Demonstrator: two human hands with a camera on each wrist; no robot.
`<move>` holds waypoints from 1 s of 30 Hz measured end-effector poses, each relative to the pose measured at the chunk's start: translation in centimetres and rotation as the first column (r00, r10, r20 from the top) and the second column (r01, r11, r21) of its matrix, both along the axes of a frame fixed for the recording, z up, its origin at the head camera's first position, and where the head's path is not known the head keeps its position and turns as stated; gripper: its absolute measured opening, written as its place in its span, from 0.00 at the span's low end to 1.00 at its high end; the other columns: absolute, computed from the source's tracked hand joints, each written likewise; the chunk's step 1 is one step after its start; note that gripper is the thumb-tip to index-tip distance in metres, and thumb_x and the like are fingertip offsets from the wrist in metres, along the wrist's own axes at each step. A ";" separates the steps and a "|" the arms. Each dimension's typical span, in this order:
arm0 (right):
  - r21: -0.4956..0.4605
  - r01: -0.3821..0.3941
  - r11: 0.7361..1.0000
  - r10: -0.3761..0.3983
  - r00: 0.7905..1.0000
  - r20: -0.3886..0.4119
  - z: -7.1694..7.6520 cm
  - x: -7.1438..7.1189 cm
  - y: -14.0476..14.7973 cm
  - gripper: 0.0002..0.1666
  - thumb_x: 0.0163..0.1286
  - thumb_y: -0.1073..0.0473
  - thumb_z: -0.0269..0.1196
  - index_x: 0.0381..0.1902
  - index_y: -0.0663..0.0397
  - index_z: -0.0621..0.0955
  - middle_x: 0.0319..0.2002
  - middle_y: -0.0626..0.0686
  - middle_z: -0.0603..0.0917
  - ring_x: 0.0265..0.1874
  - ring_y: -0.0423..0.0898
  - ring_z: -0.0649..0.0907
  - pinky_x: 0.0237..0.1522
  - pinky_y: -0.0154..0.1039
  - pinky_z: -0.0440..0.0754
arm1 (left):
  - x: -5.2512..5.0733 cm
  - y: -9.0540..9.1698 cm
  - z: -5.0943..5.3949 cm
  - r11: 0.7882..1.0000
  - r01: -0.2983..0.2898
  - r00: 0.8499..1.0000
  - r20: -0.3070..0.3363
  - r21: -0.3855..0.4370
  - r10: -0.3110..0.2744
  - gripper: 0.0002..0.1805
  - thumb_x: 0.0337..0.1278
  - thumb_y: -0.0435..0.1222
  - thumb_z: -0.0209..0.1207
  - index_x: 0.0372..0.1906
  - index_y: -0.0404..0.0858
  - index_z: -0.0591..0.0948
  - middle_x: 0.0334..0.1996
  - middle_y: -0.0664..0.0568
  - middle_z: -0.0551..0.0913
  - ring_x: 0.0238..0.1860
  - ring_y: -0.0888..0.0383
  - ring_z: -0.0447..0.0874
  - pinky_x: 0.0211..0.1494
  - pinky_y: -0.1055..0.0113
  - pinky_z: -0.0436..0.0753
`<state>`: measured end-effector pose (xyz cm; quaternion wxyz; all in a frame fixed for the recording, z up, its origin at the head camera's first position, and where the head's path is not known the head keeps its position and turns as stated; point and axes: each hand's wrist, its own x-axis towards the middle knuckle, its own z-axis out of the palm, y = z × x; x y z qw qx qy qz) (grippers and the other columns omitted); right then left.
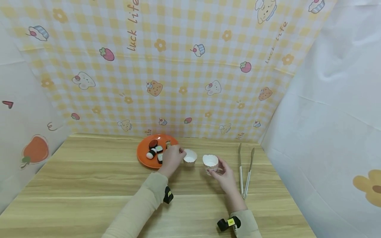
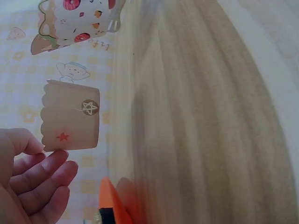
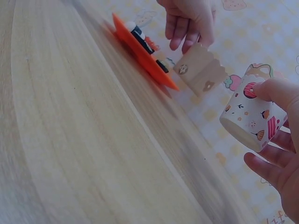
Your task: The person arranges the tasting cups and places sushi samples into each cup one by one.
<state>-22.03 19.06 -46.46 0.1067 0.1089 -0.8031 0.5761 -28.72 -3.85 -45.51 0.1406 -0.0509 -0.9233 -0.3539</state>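
The left hand (image 1: 172,158) pinches the tan cup (image 2: 72,116) by its wavy rim, with the tips of the thumb and finger close together. Its other fingers bend loosely beside the cup. The tan cup is white inside, stands almost upright in the air above the table (image 1: 89,185), and is just right of the orange plate (image 1: 142,155). The right hand (image 1: 224,175) grasps the white cup (image 3: 250,112), which has little colored pictures on it. The thumb presses on one side, and some fingers reach round the other side, so they are only as far apart as the cup is wide. The white cup is off the table too, to the right of the tan cup and near it, but the two do not touch. The plate lies at the far left of the hands, with toy sushi (image 1: 151,153) on it. Long tongs (image 1: 240,172) lie on the right.
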 end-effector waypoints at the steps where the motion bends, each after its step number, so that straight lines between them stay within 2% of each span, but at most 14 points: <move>1: 0.001 0.000 1.000 0.000 1.000 -0.002 0.0 0.0 0.0 0.37 0.57 0.71 0.70 0.62 0.74 0.68 0.55 0.68 0.76 0.51 0.61 0.78 0.51 0.54 0.78 | 0.0 0.0 -0.2 1.000 -0.002 1.000 0.007 0.008 0.002 0.09 0.54 0.34 0.60 0.20 0.41 0.80 0.17 0.55 0.75 0.18 0.59 0.69 0.20 0.68 0.68; 9: 0.013 -0.003 1.000 0.003 1.000 -0.026 -0.2 0.0 0.0 0.37 0.56 0.72 0.69 0.62 0.74 0.68 0.54 0.69 0.76 0.49 0.63 0.79 0.50 0.55 0.79 | 0.2 0.0 -1.1 0.998 -0.014 1.000 0.024 0.059 0.013 0.09 0.52 0.33 0.61 0.20 0.41 0.77 0.18 0.55 0.74 0.19 0.59 0.68 0.22 0.68 0.66; 16: 0.020 -0.008 1.000 0.009 1.000 -0.028 -0.1 0.1 0.0 0.37 0.56 0.70 0.70 0.62 0.74 0.68 0.54 0.68 0.76 0.50 0.62 0.78 0.50 0.54 0.79 | 0.4 0.0 -1.3 0.996 -0.034 0.998 0.061 0.083 0.029 0.07 0.51 0.33 0.62 0.21 0.41 0.79 0.21 0.56 0.78 0.21 0.59 0.71 0.24 0.67 0.71; 22: 0.002 -0.013 1.000 0.013 1.000 -0.006 0.0 0.0 0.0 0.37 0.56 0.71 0.70 0.62 0.73 0.68 0.54 0.69 0.76 0.50 0.63 0.78 0.51 0.55 0.78 | 0.4 0.0 -1.6 0.995 -0.039 0.996 0.081 0.089 0.031 0.11 0.52 0.33 0.62 0.18 0.41 0.76 0.19 0.54 0.75 0.20 0.58 0.66 0.23 0.68 0.65; 30: -0.005 -0.018 1.000 0.018 1.000 0.010 0.1 0.0 0.1 0.37 0.56 0.71 0.70 0.63 0.73 0.68 0.54 0.69 0.76 0.49 0.63 0.78 0.51 0.53 0.79 | 0.5 0.0 -1.9 0.995 -0.048 0.994 0.107 0.090 0.038 0.12 0.51 0.33 0.62 0.16 0.41 0.75 0.17 0.55 0.74 0.20 0.58 0.67 0.23 0.67 0.66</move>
